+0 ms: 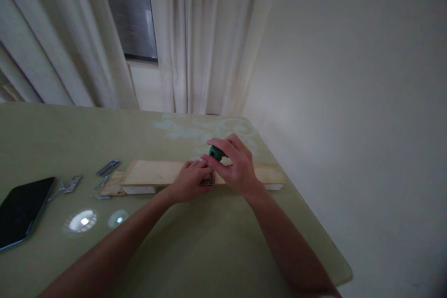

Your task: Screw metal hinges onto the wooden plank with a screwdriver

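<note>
My right hand (238, 164) is closed around the green handle of a screwdriver (215, 152), held above a wooden board (150, 172). The tool points down at a small metal hinge (207, 181) near the front edge of the board. From the left, my left hand (191, 180) presses on the board with its fingers bent and close together at the hinge. My hands partly cover the hinge, and the screwdriver's tip cannot be made out clearly. The board lies flat, raised on pale blocks (139, 190).
Left of the board lie metal plates (108, 167), loose screws (101, 183), another hinge (73, 184) and a thin wood piece (112, 186). A dark tablet (24, 209) rests at the left on the green table (195, 251). A wall (349, 125) borders the table's right side.
</note>
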Tool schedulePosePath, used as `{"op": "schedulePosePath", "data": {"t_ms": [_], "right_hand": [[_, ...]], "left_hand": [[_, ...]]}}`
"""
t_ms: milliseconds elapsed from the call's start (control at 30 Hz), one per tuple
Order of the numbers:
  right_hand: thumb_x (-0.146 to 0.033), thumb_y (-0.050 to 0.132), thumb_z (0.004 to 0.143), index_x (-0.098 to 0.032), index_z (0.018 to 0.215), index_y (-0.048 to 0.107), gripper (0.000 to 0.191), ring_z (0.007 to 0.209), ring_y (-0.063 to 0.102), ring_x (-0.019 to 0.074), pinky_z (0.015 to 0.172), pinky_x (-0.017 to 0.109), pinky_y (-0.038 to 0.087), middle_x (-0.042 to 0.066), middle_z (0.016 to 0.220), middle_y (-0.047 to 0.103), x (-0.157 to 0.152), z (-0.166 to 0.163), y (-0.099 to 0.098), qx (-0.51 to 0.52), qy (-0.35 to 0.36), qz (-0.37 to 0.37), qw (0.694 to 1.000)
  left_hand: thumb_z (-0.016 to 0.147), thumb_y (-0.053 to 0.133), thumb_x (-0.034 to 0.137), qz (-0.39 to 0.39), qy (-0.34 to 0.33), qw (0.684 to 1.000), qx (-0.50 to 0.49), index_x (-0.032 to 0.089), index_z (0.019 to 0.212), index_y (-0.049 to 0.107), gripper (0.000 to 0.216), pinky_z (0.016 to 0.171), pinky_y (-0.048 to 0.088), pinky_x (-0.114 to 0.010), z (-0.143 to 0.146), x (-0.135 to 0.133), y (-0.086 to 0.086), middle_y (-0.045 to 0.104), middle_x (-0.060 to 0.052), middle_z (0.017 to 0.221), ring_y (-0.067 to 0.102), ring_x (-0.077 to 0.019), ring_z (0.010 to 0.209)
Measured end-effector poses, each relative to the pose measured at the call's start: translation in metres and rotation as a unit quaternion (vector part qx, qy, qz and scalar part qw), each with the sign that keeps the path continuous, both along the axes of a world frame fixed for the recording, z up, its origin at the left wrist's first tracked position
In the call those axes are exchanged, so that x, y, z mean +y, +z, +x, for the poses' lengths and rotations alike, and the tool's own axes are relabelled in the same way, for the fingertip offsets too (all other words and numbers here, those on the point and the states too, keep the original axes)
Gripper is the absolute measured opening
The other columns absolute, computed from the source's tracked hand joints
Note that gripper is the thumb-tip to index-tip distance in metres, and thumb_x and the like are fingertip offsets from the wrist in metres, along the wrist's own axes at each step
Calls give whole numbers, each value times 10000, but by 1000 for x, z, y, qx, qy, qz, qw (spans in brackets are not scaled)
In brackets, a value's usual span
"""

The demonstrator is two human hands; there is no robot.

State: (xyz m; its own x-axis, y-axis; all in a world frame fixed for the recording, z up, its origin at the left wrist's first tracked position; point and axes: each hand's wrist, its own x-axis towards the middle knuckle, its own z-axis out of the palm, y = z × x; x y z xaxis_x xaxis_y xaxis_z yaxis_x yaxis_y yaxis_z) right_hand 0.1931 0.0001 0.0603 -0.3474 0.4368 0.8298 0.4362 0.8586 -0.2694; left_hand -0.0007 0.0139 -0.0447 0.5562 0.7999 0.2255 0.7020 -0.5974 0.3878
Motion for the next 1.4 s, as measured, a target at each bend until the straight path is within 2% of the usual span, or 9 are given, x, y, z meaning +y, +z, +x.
{"op": "schedulePosePath", "data": {"t_ms": [167,333,500,667,833,933,1000,1200,1400], "right_hand": [[-236,581,1101,-233,1435,647,340,1209,695,197,1067,366,560,91,1301,751,-6,2,6,-44,81,-55,994],[-396,694,1059,-233,1305,763,304,935,657,207,865,365,592,67,1000,691,-5,1,6,-23,-7,-8,1000],[-278,547,1123,-301,1518,641,406,1248,668,203,1097,399,556,76,1335,725,-7,2,8,-59,75,-70,993],[-411,711,1047,-250,1346,779,347,1020,669,221,941,389,596,88,1073,708,-8,2,8,-22,-23,-30,999],[-268,517,1135,-293,1576,595,448,1212,677,185,1084,375,552,74,1299,734,-9,5,13,-59,99,-128,985],[-360,641,1090,-242,1381,762,337,966,664,193,924,352,582,61,1015,698,-9,3,12,-37,14,-92,995],[-358,661,1072,-217,1405,747,372,1033,662,220,969,386,577,90,1081,702,-10,2,13,-35,-12,-83,996],[-171,488,1104,-287,1627,518,536,1383,647,184,1193,397,504,89,1540,660,-10,9,16,-26,171,-209,963],[-380,673,1061,-218,1385,752,371,1018,685,238,957,411,593,96,1054,733,-7,0,7,-53,-50,-63,995]], "left_hand": [[874,803,255,1,-2,1000,9,266,1041,768,172,1006,445,-491,1,0,1,726,-82,1243,628,-341,1181],[873,806,250,0,4,1000,5,257,1029,765,162,1025,444,-519,1,0,0,719,-89,1293,619,-364,1228],[881,794,254,10,2,1000,-4,272,1045,767,167,1018,445,-507,1,0,-4,725,-75,1260,633,-349,1202],[873,792,245,8,4,1000,-3,266,1045,761,176,1018,430,-496,1,0,-2,729,-72,1273,630,-345,1207],[884,784,260,3,-5,1000,2,264,1007,761,125,993,417,-463,0,-1,0,728,-61,1202,631,-325,1176],[882,789,261,7,0,1000,0,262,1019,761,140,997,410,-453,0,-1,1,724,-67,1244,621,-322,1185],[881,795,262,4,1,1000,-2,264,1037,759,160,1003,407,-452,1,-2,2,715,-68,1275,614,-325,1199],[887,784,252,1,-6,1000,2,259,1000,752,117,990,400,-433,0,-1,2,702,-50,1156,626,-298,1130],[881,801,266,8,-2,1000,-4,268,1047,761,171,1000,407,-454,-1,0,-3,711,-69,1267,611,-332,1212]]}}
